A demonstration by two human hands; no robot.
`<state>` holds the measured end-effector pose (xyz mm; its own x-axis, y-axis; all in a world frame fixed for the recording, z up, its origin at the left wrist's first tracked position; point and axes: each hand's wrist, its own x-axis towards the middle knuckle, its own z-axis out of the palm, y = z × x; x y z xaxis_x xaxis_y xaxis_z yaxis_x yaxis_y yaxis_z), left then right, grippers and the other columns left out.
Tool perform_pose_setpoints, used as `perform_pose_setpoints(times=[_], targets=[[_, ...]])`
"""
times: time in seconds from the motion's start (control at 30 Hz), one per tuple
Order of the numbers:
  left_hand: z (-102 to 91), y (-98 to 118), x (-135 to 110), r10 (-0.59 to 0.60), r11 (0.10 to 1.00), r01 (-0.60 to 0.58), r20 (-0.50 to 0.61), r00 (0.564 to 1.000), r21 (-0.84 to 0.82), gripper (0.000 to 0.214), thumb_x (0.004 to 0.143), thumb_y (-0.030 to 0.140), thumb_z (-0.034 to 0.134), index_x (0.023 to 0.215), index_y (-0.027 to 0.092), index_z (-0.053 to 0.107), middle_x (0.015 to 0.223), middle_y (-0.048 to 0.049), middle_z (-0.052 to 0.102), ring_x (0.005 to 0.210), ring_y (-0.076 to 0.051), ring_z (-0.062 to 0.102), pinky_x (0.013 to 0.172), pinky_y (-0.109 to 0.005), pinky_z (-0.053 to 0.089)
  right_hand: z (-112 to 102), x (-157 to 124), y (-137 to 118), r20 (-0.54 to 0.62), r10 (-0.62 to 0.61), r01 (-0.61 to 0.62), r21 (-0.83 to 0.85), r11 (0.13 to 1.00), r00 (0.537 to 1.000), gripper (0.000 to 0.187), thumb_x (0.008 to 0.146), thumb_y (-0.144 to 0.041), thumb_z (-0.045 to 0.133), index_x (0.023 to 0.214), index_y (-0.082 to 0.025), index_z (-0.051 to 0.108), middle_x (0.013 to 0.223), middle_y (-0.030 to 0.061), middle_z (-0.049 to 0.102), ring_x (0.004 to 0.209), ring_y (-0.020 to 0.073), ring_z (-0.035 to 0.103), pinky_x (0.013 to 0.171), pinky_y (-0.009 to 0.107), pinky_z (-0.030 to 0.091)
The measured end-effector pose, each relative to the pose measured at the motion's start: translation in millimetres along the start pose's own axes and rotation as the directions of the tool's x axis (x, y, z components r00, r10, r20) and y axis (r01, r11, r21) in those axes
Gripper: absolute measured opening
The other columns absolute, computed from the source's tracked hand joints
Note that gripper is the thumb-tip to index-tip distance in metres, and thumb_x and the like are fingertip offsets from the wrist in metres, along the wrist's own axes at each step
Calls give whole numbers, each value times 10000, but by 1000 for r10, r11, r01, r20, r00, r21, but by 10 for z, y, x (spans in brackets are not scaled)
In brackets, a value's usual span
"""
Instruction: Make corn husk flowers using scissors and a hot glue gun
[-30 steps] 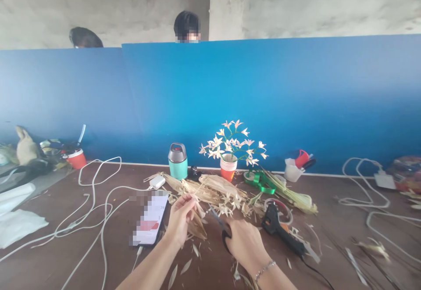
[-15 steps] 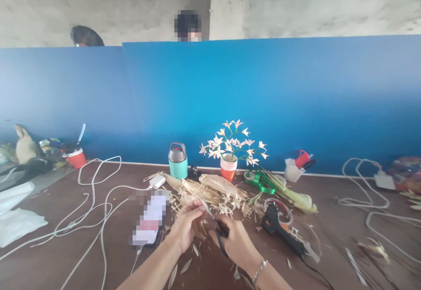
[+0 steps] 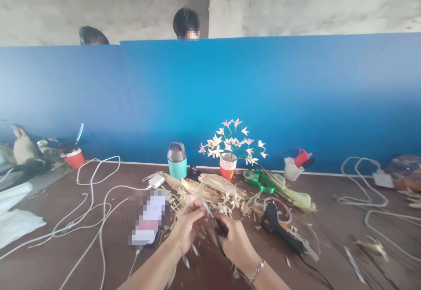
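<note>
In my right hand (image 3: 237, 239) is a pair of dark-handled scissors (image 3: 218, 239), with the blades pointing up and left toward my other hand. My left hand (image 3: 187, 226) is closed in a pinch beside the blades; what lies between its fingertips is too small and hidden to name. Just beyond both hands spreads a heap of dry corn husks (image 3: 194, 189), with several small cream husk flowers (image 3: 230, 200) on its near right side. Slim pale petal-shaped scraps (image 3: 186, 262) lie on the brown table below my hands.
White flowers (image 3: 233, 141) stand in stacked paper cups (image 3: 228, 167). A teal flask (image 3: 177, 162), phone (image 3: 151, 217) and white cables (image 3: 105, 211) are left. Right are green ribbon (image 3: 263, 182), a stalk bundle (image 3: 292, 193) and a glue gun (image 3: 279, 228). A blue partition (image 3: 158, 92) rises behind.
The scissor blades look slightly more apart than before, and the handle loops have shifted a little. Both hands stay in nearly the same place. Beyond the partition, a person's head has moved slightly right.
</note>
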<state>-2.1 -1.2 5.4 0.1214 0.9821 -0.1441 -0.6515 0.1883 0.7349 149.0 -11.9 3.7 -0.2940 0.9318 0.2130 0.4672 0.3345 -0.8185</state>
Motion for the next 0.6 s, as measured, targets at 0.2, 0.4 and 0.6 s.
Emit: perform_pose_setpoints(times=[0.2,0.4,0.6], targets=[[-15,-6,16,-4,1000,4,2,1000,-16,208,578,156,804,684,149,625,622,21,626,557,-73,578,581,-170,464,-10,4,-2,3,-8,8,-16,1000,1000,333,719,-200,558,1028,-146,668,651,17,657,589,156,548,595,239,444],[2,9,-6,-10,1000,10,-30,1000,16,237,546,184,824,670,149,624,613,21,629,511,-77,575,547,-186,465,-8,6,6,-5,-7,7,-20,1000,1000,320,715,-188,558,1011,-148,674,642,15,653,617,163,569,621,238,454],[8,16,-7,9,1000,-9,-14,1000,5,215,561,177,819,673,149,637,606,21,632,548,-79,585,578,-176,467,1,12,12,-15,-13,13,-24,1000,1000,288,731,-193,547,980,-148,683,653,22,667,634,169,592,629,234,462]])
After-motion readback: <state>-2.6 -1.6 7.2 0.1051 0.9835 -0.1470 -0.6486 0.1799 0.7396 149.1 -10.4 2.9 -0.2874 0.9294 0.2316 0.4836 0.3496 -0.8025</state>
